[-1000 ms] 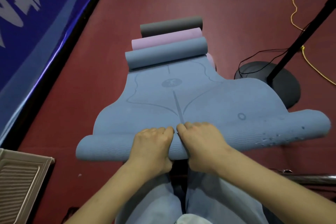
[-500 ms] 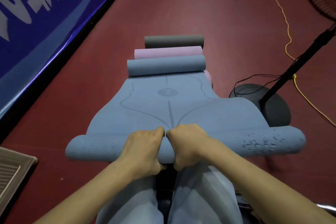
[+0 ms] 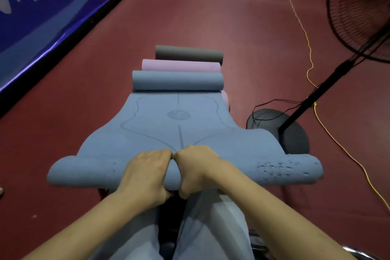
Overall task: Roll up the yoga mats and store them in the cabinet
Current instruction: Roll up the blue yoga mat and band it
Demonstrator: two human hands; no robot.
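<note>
A blue yoga mat (image 3: 168, 133) lies stretched out on the red floor in front of me, its near end rolled into a thick tube and its far end curled into a smaller roll. My left hand (image 3: 145, 173) and my right hand (image 3: 194, 169) sit side by side at the middle of the near roll, both gripping it. Beyond the blue mat lie a rolled pink mat (image 3: 180, 65) and a rolled dark grey mat (image 3: 188, 54), one behind the other. A second pink edge peeks from under the blue mat at the right.
A standing fan's round black base (image 3: 295, 139) rests just right of the mat, its pole (image 3: 329, 84) leaning up to the fan head (image 3: 358, 10). A yellow cord (image 3: 308, 48) and black cable trail across the floor. A blue banner wall (image 3: 52, 17) borders the left.
The near roll has grown thicker and moved forward along the mat. The view has tilted up, so the grille at the lower left is gone and the fan head has come into sight.
</note>
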